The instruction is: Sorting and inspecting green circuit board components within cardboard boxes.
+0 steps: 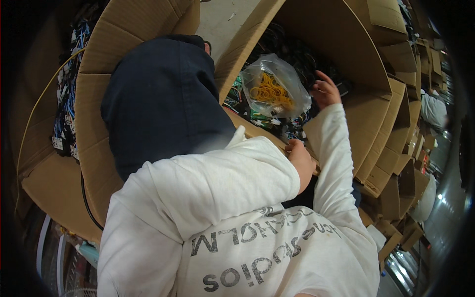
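Note:
My left hand (301, 161) is at the near edge of a cardboard box (346, 37), its fingers curled together. What they hold, if anything, is hidden. Farther in, my right hand (326, 91) is over the box's contents with its fingers apart and bent, just right of a clear plastic bag (250, 79). Whether it touches the bag I cannot tell. Inside the bag is a loose bunch of yellow rubber bands (269, 91). The bag lies on dark cables (279, 42) and green circuit boards (260, 118).
My leg in dark trousers (158, 94) is left of the box. Beyond it is another cardboard box (99, 99), with bundled wires (64, 106) and a yellow cable (37, 106) farther left. Several open cartons (398, 190) crowd the right side. Grey floor (227, 20) shows between the boxes.

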A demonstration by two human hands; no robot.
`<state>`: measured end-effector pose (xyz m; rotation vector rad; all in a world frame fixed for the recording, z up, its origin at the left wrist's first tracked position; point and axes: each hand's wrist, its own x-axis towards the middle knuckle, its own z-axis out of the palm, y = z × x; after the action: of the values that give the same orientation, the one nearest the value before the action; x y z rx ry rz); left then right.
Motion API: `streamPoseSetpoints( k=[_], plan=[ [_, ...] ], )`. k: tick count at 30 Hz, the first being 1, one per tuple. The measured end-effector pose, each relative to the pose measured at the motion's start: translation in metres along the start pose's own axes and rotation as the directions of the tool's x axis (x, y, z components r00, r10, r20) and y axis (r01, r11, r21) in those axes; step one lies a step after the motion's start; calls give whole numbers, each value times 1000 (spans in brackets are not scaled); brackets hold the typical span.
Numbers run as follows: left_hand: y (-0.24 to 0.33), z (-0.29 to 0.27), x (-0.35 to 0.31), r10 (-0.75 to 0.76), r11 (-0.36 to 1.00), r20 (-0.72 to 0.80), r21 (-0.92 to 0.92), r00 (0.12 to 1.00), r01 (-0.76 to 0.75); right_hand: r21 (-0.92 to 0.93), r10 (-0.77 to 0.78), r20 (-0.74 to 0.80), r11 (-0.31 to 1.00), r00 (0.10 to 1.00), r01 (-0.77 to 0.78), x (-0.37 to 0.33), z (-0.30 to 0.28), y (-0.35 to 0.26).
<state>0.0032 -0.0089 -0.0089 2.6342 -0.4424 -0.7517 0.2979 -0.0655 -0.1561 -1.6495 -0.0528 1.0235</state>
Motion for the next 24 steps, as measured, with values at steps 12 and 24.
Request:
streamPoseSetpoints(
  k=[12,24],
  plan=[
    [-12,0,11,32,991,-11,-132,999,-34,-585,-21,-373,782,928,-218,99,-192,65],
    [-19,-7,13,68,980,-57,-184,996,-78,-851,-317,-220,525,923,-23,141,-146,51]
  ],
)
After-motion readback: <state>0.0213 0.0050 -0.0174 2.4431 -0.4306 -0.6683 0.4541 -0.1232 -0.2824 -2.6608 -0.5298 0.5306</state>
